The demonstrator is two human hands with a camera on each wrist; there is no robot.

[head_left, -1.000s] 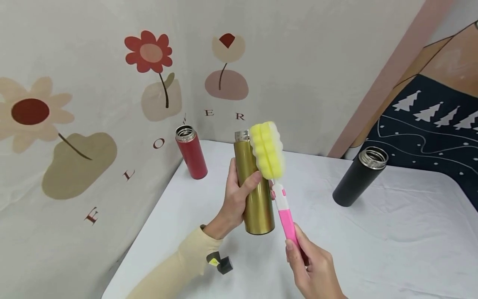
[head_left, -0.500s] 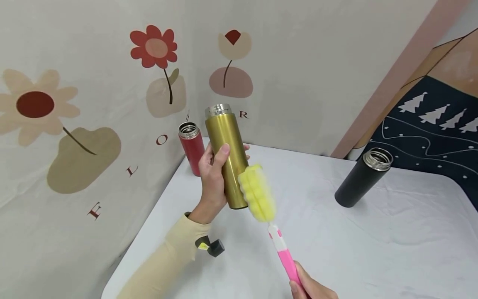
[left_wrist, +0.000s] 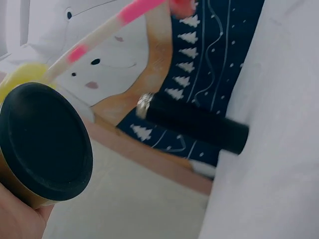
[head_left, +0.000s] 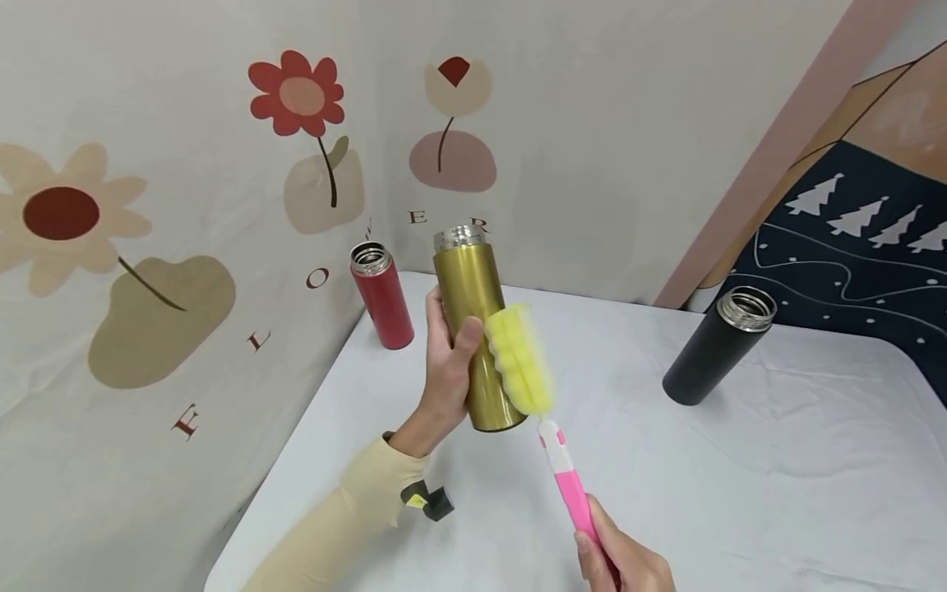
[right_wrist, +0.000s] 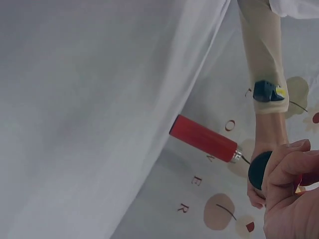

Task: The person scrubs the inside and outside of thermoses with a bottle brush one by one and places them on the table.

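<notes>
My left hand (head_left: pixel 447 366) grips a gold vacuum flask (head_left: pixel 473 288), raised over the table and tilted a little, its bare steel neck at the top. In the left wrist view the flask's dark base (left_wrist: pixel 47 142) faces the camera. My right hand (head_left: pixel 621 555) holds a bottle brush by its pink handle (head_left: pixel 573 497); in the right wrist view the fingers (right_wrist: pixel 289 174) are curled, with the handle mostly hidden. The brush's yellow sponge head (head_left: pixel 520 362) overlaps the flask's lower right side in the head view, outside the flask.
An uncapped red flask (head_left: pixel 383 300) stands at the back left of the white-covered table (head_left: pixel 740 493). An uncapped black flask (head_left: pixel 713 349) stands at the right. Flower-printed cloth (head_left: pixel 592 164) hangs behind and along the left; a dark tree-printed cloth (head_left: pixel 851 271) is at the back right.
The brush has dropped from beside the flask's upper part to its lower side, dipping lower midway. The gold flask swung up and left, then came partly back. Both grips stay.
</notes>
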